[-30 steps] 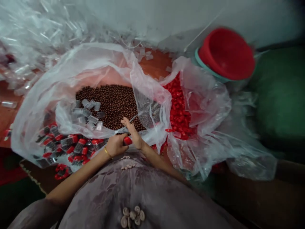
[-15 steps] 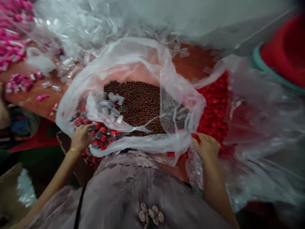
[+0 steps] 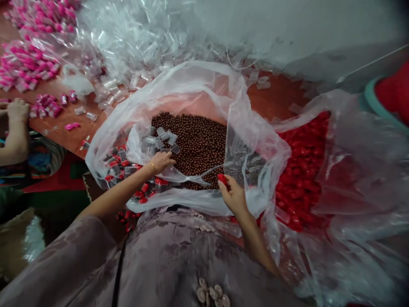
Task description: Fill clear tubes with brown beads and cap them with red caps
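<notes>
My right hand (image 3: 234,195) pinches a red cap (image 3: 223,180) over the near side of the brown beads (image 3: 200,136). The beads lie in a wide white translucent plastic bag (image 3: 191,198) with its mouth spread open. My left hand (image 3: 162,162) reaches over the beads, fingers stretched toward a few small clear plastic containers (image 3: 165,134) resting on them. Nothing shows in its fingers, though their undersides are hidden. Left of the beads, inside the bag, lie several bead-filled containers with red caps (image 3: 119,164).
Many red caps (image 3: 297,170) fill a clear bag at right. Clear containers (image 3: 137,38) are heaped behind, with pink-capped ones (image 3: 28,64) at far left. Another person's hand (image 3: 18,110) is at the left edge. A red tub (image 3: 394,91) stands far right.
My left hand has moved right from the red-capped containers to the clear ones on the beads. My right hand has come left from the bag of caps, carrying a red cap. The view has shifted.
</notes>
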### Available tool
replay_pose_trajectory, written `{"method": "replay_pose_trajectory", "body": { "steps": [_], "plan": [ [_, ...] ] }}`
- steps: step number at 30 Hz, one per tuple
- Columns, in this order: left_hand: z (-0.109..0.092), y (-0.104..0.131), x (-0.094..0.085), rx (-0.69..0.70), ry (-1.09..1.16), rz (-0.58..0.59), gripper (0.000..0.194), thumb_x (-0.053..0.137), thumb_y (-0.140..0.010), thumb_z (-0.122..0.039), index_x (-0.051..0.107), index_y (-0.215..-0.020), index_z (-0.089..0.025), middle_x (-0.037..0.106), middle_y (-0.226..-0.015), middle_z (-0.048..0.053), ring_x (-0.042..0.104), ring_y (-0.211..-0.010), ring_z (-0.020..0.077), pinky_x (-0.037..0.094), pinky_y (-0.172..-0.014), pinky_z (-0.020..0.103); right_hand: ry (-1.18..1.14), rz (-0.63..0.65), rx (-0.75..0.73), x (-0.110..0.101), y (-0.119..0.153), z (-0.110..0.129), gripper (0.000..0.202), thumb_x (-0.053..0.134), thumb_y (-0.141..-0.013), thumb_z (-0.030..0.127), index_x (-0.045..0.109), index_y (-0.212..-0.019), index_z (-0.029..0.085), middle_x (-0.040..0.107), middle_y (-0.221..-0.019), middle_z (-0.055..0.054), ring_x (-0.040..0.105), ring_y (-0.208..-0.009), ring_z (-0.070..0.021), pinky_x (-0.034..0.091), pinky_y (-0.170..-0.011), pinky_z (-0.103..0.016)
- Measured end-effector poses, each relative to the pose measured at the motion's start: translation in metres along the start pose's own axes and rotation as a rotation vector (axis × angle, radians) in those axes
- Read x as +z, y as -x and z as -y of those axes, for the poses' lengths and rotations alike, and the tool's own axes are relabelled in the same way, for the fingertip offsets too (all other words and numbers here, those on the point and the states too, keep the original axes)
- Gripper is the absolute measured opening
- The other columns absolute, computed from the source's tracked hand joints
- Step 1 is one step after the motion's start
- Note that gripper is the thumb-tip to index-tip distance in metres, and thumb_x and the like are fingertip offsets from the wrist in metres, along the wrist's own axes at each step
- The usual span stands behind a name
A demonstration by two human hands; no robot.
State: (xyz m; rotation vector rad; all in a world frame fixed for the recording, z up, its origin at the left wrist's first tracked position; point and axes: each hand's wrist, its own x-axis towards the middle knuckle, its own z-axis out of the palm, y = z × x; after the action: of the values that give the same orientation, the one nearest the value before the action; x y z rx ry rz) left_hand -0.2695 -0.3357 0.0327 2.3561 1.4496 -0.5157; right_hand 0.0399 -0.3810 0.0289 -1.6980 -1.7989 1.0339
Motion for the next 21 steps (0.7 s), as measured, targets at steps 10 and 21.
{"method": "replay_pose_trajectory", "body": {
  "steps": [10,21],
  "plan": [
    [-0.033,-0.041,-0.014,-0.228,0.532,0.095,0.034,0.050,-0.079,-0.042,0.058,-0.096,-0.013,0.066,-0.080,0.007,0.059,-0.070,0.0154,0.041,-0.060,0.022,0.114,0.022,-0.068,0.002,-0.049,0.030,0.039,0.040,-0.084,0.045,0.055,-0.106,0.016,0.065,-0.079,-0.007,0.059,-0.067,-0.0180,0.045,-0.064,-0.030],
    [-0.050,-0.114,-0.011,-0.429,0.927,0.212,0.026,0.053,-0.077,-0.034,0.059,-0.068,-0.010,0.055,-0.044,0.003,0.047,-0.039,0.0101,0.036,-0.045,0.020,0.432,0.179,-0.095,0.054,-0.165,0.039,0.034,0.035,-0.088,0.033,0.053,-0.105,0.010,0.062,-0.102,-0.017,0.056,-0.095,-0.0243,0.038,-0.084,-0.034]
  ]
}}
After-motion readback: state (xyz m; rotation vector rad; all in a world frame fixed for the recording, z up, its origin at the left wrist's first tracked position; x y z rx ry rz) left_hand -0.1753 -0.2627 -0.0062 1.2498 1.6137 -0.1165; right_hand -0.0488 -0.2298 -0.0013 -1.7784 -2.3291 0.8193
